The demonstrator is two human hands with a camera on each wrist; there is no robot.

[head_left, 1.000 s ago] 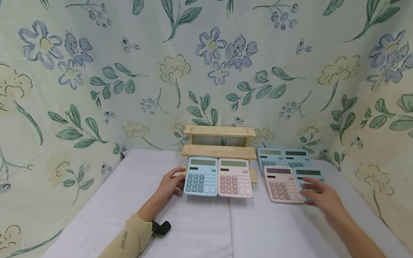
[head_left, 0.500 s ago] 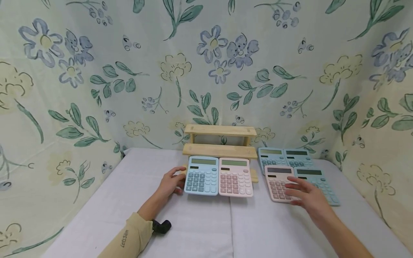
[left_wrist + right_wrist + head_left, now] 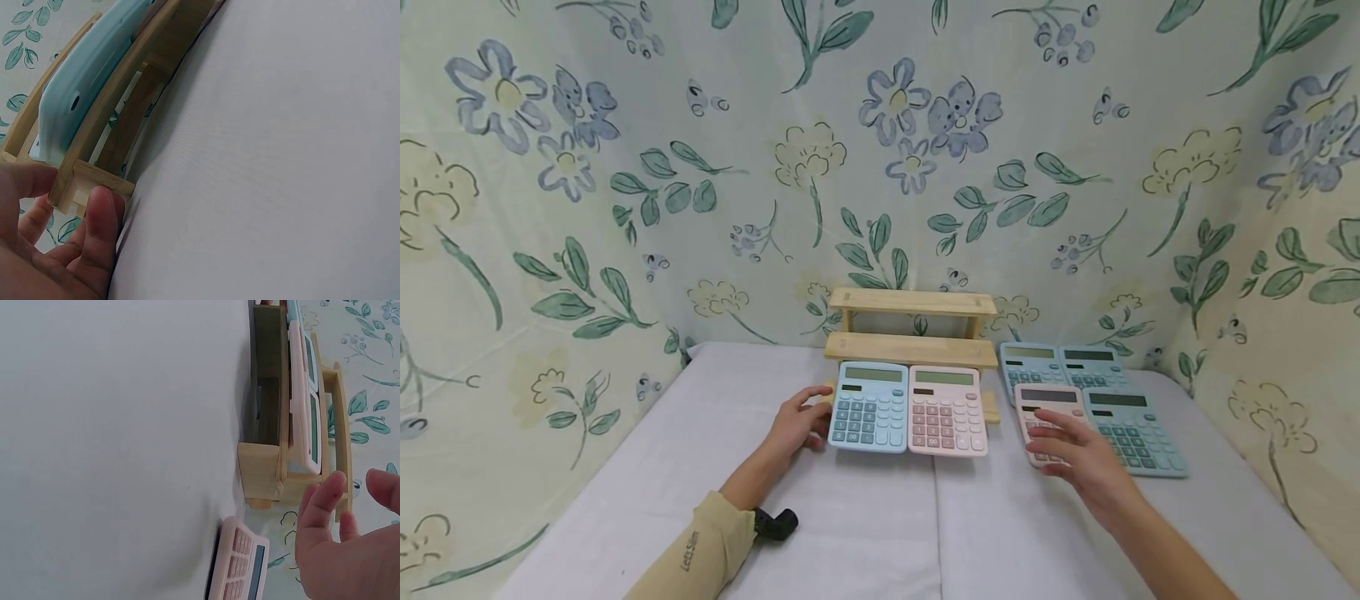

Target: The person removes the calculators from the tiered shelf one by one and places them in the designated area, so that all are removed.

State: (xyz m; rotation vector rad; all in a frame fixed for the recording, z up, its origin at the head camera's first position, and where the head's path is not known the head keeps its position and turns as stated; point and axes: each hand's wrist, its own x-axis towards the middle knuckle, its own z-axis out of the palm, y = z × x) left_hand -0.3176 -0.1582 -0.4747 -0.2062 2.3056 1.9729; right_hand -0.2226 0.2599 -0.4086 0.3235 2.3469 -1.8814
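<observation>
My left hand (image 3: 796, 423) grips the left end of a stepped wooden rack (image 3: 910, 350), with thumb and fingers about the end of its lowest step in the left wrist view. On that step lean a light blue calculator (image 3: 868, 408) and a pink calculator (image 3: 947, 412), side by side. My right hand (image 3: 1078, 458) hovers with parted, slightly bent fingers over a second pink calculator (image 3: 1052, 398) on the table, covering part of its keys. Nothing is between those fingers. In the right wrist view, the right hand (image 3: 344, 544) appears beside the rack's right end.
Right of the rack lie more blue calculators: one (image 3: 1138, 433) beside the pink one, and two behind, one left (image 3: 1030, 364) and one right (image 3: 1090, 367). The rack's upper steps bear nothing. A white cloth covers the table (image 3: 865, 533); a floral curtain (image 3: 737, 167) hangs behind.
My right hand has moved left from the front blue calculator to over the pink one, uncovering the blue one. The left hand and the rack have stayed put.
</observation>
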